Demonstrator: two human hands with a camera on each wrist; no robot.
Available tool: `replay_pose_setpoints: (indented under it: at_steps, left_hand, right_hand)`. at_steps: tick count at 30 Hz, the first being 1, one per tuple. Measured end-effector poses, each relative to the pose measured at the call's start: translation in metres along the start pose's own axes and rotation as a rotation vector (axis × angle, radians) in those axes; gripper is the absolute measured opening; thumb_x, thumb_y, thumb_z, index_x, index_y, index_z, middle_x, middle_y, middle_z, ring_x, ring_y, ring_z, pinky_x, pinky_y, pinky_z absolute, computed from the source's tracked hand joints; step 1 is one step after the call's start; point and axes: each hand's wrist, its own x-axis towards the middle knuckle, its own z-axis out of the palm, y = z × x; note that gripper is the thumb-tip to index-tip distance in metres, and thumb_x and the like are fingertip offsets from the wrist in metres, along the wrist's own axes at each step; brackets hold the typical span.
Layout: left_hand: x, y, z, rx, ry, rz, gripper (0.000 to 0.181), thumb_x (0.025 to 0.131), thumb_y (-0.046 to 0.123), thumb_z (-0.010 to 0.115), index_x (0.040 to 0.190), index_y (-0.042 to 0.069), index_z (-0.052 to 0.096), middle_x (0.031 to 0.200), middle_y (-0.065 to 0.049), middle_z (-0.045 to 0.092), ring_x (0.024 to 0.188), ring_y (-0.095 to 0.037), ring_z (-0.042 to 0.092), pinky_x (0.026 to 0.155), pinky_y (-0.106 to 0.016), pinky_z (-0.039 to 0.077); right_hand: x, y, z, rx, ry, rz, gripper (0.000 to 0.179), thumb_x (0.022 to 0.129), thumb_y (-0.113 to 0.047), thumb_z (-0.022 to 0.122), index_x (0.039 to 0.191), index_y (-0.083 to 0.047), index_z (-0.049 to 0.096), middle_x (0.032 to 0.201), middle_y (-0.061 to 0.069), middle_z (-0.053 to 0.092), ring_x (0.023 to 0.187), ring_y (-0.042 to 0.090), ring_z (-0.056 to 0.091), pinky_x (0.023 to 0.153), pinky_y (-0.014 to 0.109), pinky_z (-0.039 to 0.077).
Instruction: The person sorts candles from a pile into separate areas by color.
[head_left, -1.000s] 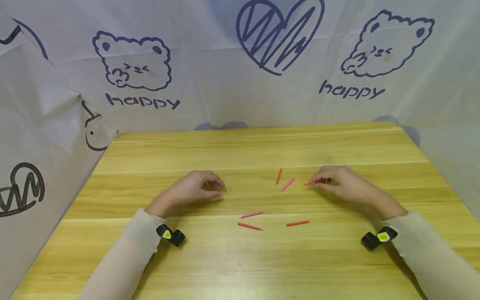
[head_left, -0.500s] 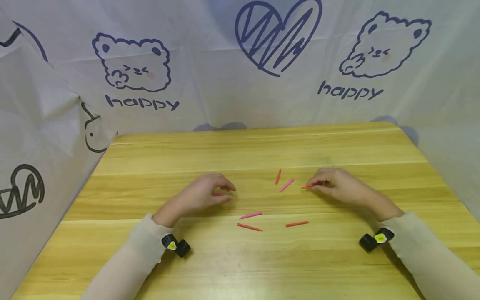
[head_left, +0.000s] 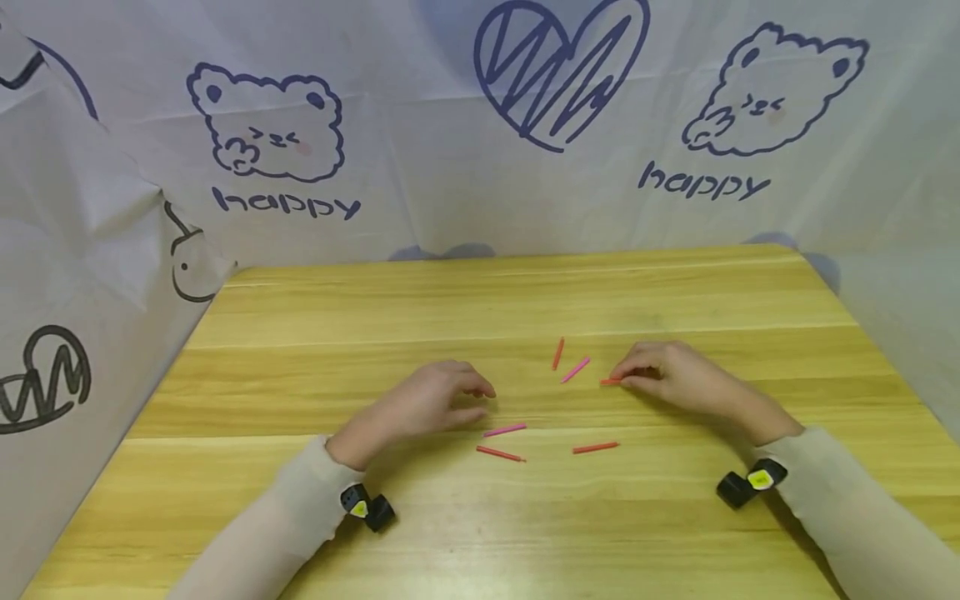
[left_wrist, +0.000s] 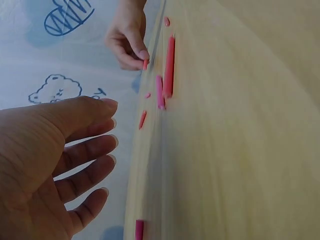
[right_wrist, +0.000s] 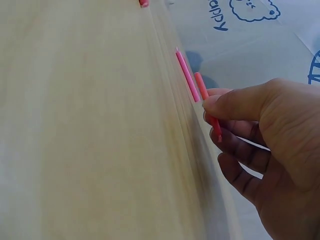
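Observation:
My right hand (head_left: pixel 678 379) pinches a thin red candle (right_wrist: pixel 201 85) between thumb and fingertips, just over the wooden table; its wick end points back toward the palm. Left of that hand lie a pink candle (head_left: pixel 575 370) and another red candle (head_left: pixel 558 353). My left hand (head_left: pixel 423 404) hovers with relaxed, spread fingers and holds nothing. Close to its thumb is a second pink candle (head_left: pixel 505 430), with a red candle (head_left: pixel 501 453) just in front. One more red candle (head_left: pixel 596 447) lies nearer the middle. A dark pink candle (left_wrist: pixel 139 230) appears low in the left wrist view.
The wooden table (head_left: pixel 480 533) reaches back to a white cloth (head_left: pixel 450 150) printed with bears and a heart. More cloth hangs along the left and right sides. A small black camera (head_left: pixel 367 507) sits on the left wrist, another (head_left: pixel 752 483) on the right.
My left hand has moved right and toward the front, nearing the pink candle. The right hand has shifted slightly left and nearer, still pinching its red candle. The lying candles stay put.

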Motion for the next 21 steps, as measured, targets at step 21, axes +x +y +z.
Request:
replay_pose_setpoints:
  at_steps: [21]
  left_hand:
    - [0.009,0.020,0.018,-0.047,-0.100,-0.059,0.024,0.093,0.027,0.068,0.111,0.011,0.071,0.102,0.001,0.067,0.091,-0.012,0.059,0.084,-0.029,0.047]
  right_hand:
    - [0.000,0.002,0.008,0.024,-0.023,0.042,0.016,0.091,-0.010,0.070,0.102,-0.020,0.076,0.094,-0.010,0.066,0.083,0.005,0.058,0.072,0.028,0.050]
